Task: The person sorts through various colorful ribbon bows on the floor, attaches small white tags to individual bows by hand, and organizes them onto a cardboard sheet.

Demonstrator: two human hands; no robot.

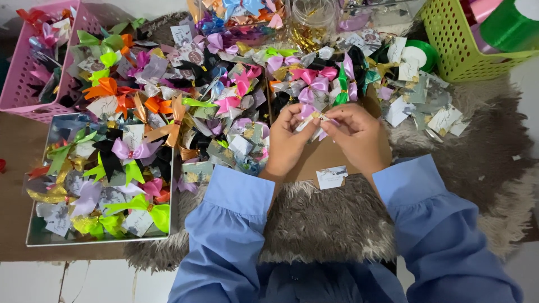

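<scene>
Starting far left, there's a pink basket (22, 78) stuffed with ribbon bows, and just below it a shallow clear tray (33, 238) loaded with more: green, black, lilac, gold, each with a small card tag. Moving across, a great heap of bows (185, 106) spills over the brown work surface, orange and pink and green all tangled together. Now to the centre, where the action is: the left hand (286, 143) is curled, fingertips pinched on a small pale lilac bow (313, 119), and the right hand (356, 134) meets it from the other side, thumb and forefinger nipped on the same piece. So the bow sits right between the two hands, lifted just above the cardboard, in front of the heap. Both hands are grasping it; neither is free. My read is that this is fiddly fingertip work, and it goes best with one hand keeping the knot steady while the other does the fine adjusting, loops kept flat and not crushed. Just below the hands lies a single card tag (332, 176) on the cardboard, by the furry grey mat (331, 224). Further right, loose tags scatter out, and top right stands a lime-green basket (455, 50) holding ribbon rolls.
</scene>
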